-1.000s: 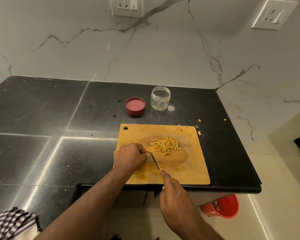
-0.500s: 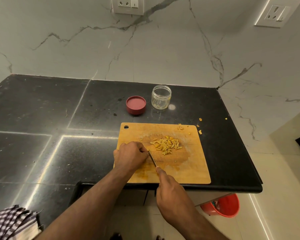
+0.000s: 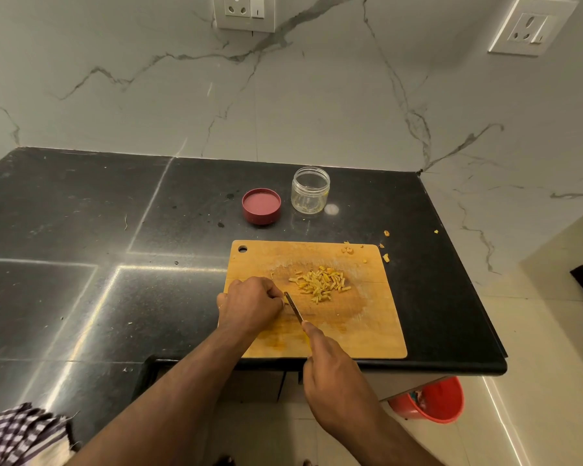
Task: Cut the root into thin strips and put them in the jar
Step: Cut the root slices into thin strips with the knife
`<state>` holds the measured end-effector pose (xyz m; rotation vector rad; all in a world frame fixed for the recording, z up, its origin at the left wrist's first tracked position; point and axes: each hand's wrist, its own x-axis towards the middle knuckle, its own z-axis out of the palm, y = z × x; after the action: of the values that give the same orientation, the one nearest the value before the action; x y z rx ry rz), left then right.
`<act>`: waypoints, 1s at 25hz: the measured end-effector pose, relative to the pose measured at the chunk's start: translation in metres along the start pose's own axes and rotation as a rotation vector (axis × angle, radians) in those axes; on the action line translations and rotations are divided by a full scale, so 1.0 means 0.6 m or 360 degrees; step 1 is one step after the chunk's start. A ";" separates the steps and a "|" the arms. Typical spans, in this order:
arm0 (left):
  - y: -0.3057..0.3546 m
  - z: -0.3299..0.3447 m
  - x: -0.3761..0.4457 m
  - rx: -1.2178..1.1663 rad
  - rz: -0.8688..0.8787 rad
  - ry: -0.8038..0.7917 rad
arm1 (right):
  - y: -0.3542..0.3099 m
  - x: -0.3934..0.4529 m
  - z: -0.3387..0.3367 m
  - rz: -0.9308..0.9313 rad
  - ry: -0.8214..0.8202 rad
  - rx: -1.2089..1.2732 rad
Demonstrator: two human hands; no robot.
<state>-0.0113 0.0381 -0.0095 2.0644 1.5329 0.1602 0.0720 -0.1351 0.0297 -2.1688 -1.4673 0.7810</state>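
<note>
Head view: left hand [image 3: 249,306] curls over the root piece, itself hidden, on the cutting board [image 3: 377,331]; right hand [image 3: 334,371] grips the knife [image 3: 294,307], blade running near-to-far just right of those knuckles. Cut strips [image 3: 322,284] lie farther right; jar [image 3: 310,190] waits beyond, uncapped.

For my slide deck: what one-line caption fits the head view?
Left hand steadies the root while right hand slices with a knife beside cut strips.
</note>
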 end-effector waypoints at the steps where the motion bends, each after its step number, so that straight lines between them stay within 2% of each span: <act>1: 0.000 0.000 0.000 -0.0006 -0.0015 -0.0003 | 0.000 0.003 0.002 -0.0010 -0.0008 -0.0005; 11: 0.002 -0.005 0.002 -0.0045 -0.0030 -0.0003 | 0.011 -0.014 0.000 -0.0018 -0.0070 0.0003; 25: 0.009 -0.014 0.002 -0.0140 -0.0098 -0.0019 | 0.012 0.005 0.006 -0.0029 -0.0005 0.0035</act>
<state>-0.0098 0.0409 -0.0001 1.9446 1.5527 0.1884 0.0755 -0.1348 0.0221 -2.1361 -1.4713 0.7907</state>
